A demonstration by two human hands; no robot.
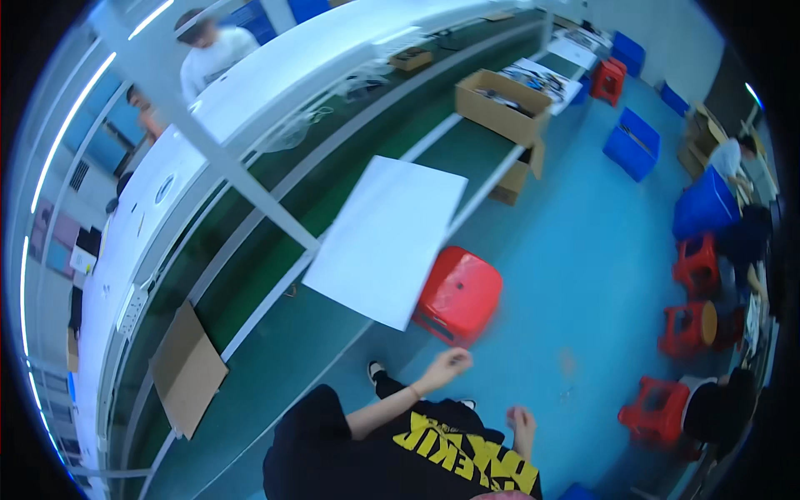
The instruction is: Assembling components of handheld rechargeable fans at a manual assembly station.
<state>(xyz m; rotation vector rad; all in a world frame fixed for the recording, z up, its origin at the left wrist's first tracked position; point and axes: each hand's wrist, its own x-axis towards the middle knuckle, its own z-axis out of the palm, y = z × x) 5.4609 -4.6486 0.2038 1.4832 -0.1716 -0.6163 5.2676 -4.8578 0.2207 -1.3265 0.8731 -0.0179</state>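
My left hand (pixel 447 367) is held out in front of my body, its fingers loosely curled with nothing visible in them. Just beyond it stands a red plastic stool (pixel 461 287), apart from the hand. My right hand (pixel 522 422) hangs lower, close to my dark shirt with yellow lettering. Its fingers are small and blurred, so their grip does not show. Neither hand touches anything I can see. Past the stool, a flat white board (pixel 387 242) lies across the metal rails of the bench frame and partly overhangs the stool.
An open cardboard box (pixel 502 104) sits farther along the rails. A flat cardboard piece (pixel 188 371) leans at left, below the long white worktable (pixel 275 79). Blue bins (pixel 632 143) and red stools (pixel 654 410) stand across the blue floor. Other people work at both sides.
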